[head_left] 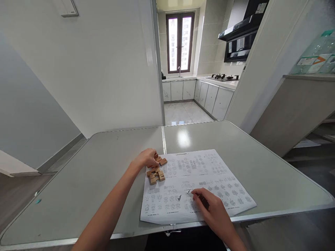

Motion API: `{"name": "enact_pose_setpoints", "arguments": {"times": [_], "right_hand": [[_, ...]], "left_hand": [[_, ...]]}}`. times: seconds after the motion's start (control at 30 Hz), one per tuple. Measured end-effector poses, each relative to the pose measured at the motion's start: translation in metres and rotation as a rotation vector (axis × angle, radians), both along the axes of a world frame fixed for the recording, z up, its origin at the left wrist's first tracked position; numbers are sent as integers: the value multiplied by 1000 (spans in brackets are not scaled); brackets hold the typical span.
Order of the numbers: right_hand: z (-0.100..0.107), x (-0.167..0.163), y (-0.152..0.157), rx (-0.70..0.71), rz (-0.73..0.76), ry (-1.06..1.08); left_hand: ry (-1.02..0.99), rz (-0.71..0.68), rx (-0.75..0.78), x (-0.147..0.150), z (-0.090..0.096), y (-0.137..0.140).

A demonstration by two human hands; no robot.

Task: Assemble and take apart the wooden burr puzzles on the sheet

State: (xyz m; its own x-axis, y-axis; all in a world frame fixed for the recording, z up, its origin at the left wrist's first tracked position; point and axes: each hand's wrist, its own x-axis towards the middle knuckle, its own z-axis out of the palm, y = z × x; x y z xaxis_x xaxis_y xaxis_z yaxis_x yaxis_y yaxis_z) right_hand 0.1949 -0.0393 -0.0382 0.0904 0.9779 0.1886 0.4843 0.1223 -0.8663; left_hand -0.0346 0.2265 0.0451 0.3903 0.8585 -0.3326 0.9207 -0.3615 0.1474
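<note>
wooden blocks point(157, 170) lie at the left edge of the printed sheet point(193, 176), one's long axis slanting away rightward. the left hand point(148, 158) partly hides them; whether its fingers clamp any, i cannot tell. at the sheet's near half, the right hand's point(210, 204) fingers curl, grip unclear.
</note>
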Motion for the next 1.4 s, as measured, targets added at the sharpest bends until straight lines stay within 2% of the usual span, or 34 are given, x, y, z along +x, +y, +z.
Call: {"name": "enact_pose_setpoints", "arguments": {"times": [0.4,0.77,1.4], "right_hand": [[2,-1,0,-16,2,12],[-1,1,0,5,2,0],[1,0,0,9,-8,8]], "left_hand": [[-41,-27,-9,1,4,-2],[-95,-40,-48,-3,-3,4],[-84,-34,-57,0,3,5]]}}
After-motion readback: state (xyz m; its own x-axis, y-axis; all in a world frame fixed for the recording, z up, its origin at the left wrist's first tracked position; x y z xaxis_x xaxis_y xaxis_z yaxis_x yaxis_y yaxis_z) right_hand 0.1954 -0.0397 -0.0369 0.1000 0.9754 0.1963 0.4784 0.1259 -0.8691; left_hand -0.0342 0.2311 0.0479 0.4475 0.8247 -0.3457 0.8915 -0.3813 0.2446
